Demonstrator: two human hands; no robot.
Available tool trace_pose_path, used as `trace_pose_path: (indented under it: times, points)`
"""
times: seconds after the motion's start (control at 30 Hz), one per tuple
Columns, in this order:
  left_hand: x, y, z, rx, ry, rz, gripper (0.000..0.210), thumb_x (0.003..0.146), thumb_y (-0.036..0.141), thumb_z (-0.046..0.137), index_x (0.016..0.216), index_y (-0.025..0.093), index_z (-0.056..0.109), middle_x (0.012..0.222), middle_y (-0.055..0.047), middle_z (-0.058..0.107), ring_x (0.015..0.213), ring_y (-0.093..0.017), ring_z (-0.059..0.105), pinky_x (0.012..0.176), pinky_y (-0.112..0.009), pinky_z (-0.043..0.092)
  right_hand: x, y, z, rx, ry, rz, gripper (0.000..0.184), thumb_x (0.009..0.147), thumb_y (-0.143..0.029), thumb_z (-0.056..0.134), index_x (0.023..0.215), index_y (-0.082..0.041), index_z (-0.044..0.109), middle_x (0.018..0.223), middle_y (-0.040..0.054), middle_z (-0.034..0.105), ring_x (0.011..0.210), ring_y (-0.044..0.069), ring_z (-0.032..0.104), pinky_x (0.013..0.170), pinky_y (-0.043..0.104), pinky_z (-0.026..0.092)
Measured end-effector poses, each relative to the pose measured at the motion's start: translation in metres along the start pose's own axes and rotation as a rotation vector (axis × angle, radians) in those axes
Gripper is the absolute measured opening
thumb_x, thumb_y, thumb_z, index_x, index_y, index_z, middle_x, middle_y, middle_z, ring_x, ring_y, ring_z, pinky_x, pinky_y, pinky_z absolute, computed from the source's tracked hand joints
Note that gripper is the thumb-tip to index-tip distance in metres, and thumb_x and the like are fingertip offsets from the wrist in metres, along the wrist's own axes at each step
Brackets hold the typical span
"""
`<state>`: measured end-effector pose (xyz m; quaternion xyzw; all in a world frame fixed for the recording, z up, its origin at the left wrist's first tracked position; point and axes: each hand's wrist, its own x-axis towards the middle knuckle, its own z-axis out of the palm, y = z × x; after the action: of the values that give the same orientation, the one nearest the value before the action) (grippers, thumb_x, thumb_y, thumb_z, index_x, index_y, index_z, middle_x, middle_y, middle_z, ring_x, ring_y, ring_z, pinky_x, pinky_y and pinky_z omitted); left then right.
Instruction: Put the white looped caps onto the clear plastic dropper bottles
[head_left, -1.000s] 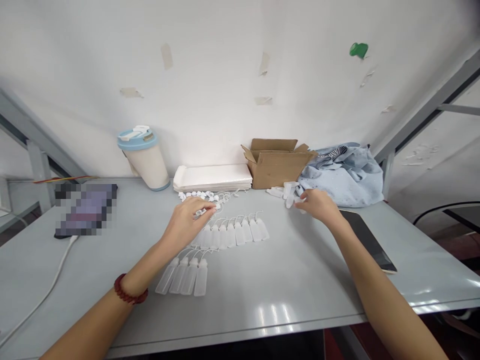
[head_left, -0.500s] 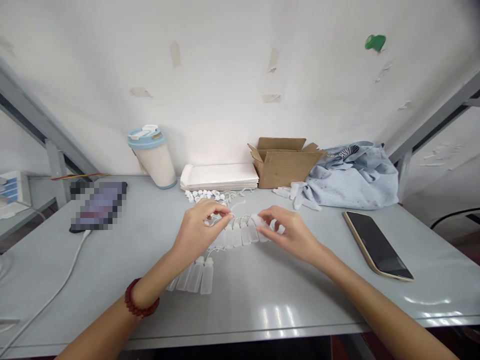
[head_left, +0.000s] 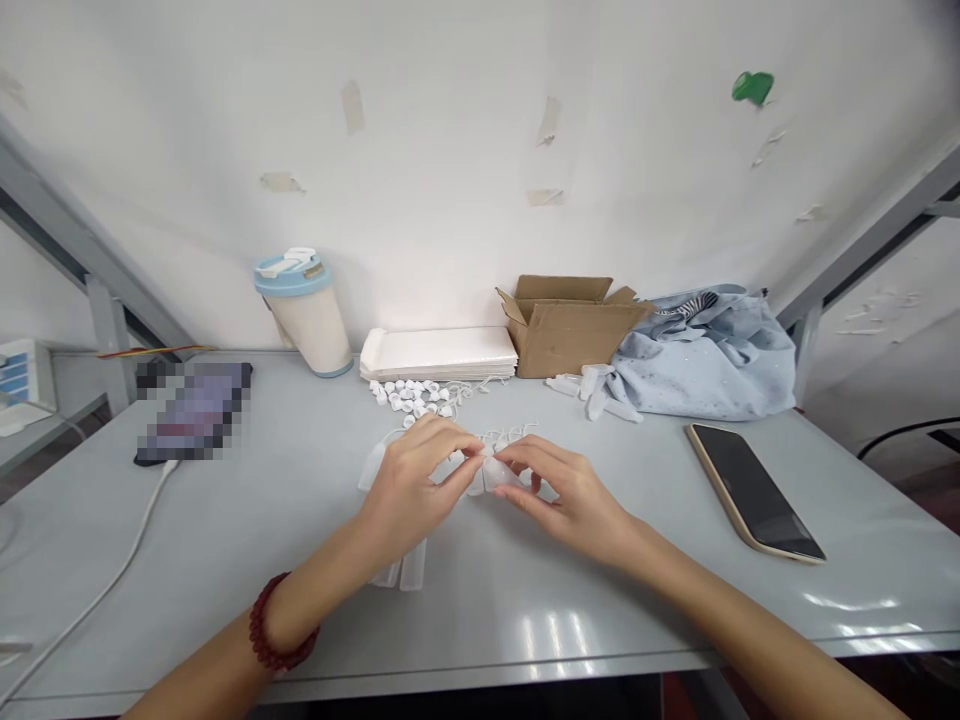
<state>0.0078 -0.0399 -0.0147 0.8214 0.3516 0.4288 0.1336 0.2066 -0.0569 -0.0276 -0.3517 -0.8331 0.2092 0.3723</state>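
In my right hand [head_left: 566, 490] a small translucent plastic bottle [head_left: 499, 476] is pinched between thumb and fingers, its mouth tilted toward the left. My left hand [head_left: 420, 480] is closed in a pinch right at that mouth; the tiny piece between its fingertips is too small to make out. Behind and below the hands lie several more such bottles with thin white cords, mostly covered by my fingers. Two of them, including a bottle [head_left: 412, 568], show below my left wrist. Small white caps [head_left: 405, 392] are heaped just beyond my left hand.
A stack of white envelopes [head_left: 442, 350] and an open cardboard box [head_left: 577, 335] stand along the wall. Loose bottles [head_left: 596, 390] lie before a light blue cloth [head_left: 712, 355]. A phone [head_left: 754, 490] is at right, a tumbler [head_left: 307, 315] and a cabled device [head_left: 195, 410] at left.
My two hands have come together, the right moving left with the bottle and the left moving slightly right and down. The bottle's mouth is now at my left fingertips.
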Motion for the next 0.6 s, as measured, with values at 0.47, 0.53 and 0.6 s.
trace_pose_path:
  times: [0.47,0.53,0.6]
  points:
    - [-0.0016,-0.0003,0.0052,-0.034,-0.017,0.142,0.019,0.082,0.004,0.055,0.094,0.017,0.063,0.084,-0.005,0.063,0.081,-0.016,0.055,0.072,-0.030,0.046,-0.0037,0.0066,0.0040,-0.238,0.027,-0.095,0.031,0.094,-0.026,0.046,0.124,-0.017,0.045,0.092,0.0094,0.061,0.070,0.016,0.060,0.059,0.028,0.051]
    - [-0.0023,-0.0007,0.0061,-0.025,-0.023,0.177,0.020,0.083,0.003,0.055,0.095,0.017,0.063,0.085,-0.005,0.062,0.081,-0.016,0.054,0.072,-0.030,0.046,-0.0039,0.0073,0.0049,-0.239,0.034,-0.113,0.031,0.095,-0.025,0.045,0.125,-0.018,0.045,0.093,0.0093,0.061,0.070,0.016,0.060,0.059,0.027,0.051]
    - [-0.0034,-0.0006,0.0067,-0.022,-0.037,0.190,0.019,0.084,0.004,0.054,0.095,0.017,0.063,0.085,-0.005,0.062,0.080,-0.016,0.053,0.071,-0.030,0.046,-0.0040,0.0078,0.0059,-0.227,0.047,-0.117,0.030,0.095,-0.024,0.045,0.124,-0.018,0.046,0.093,0.0089,0.061,0.070,0.015,0.060,0.059,0.027,0.051]
